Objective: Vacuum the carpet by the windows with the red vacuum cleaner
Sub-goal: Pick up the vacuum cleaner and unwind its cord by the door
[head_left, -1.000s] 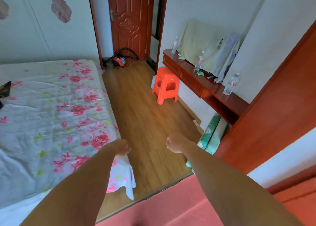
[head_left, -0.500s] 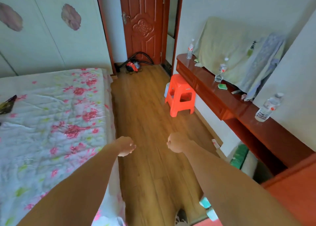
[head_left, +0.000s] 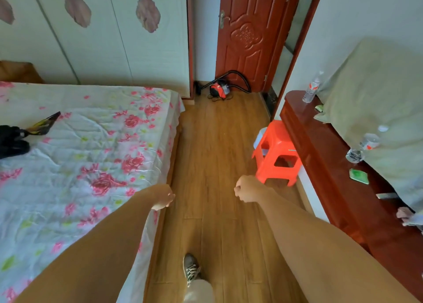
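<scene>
The red vacuum cleaner (head_left: 219, 90) sits on the wooden floor at the far end of the aisle, against the red door, with its black hose looping behind it. My left hand (head_left: 163, 197) hangs over the bed's edge with fingers loosely curled and nothing in it. My right hand (head_left: 246, 189) is a closed fist, also holding nothing, just in front of the orange stool. Both hands are far from the vacuum. No carpet or window is in view.
A bed (head_left: 75, 156) with a floral sheet fills the left. An orange plastic stool (head_left: 277, 154) stands at the right of the aisle beside a red-brown sideboard (head_left: 332, 176) carrying water bottles. My foot (head_left: 191, 268) is on the wooden floor (head_left: 212, 165).
The view has advanced down the aisle toward the door. The red carpet at the bottom has dropped out of view. The vacuum and stool appear closer, and my foot now shows.
</scene>
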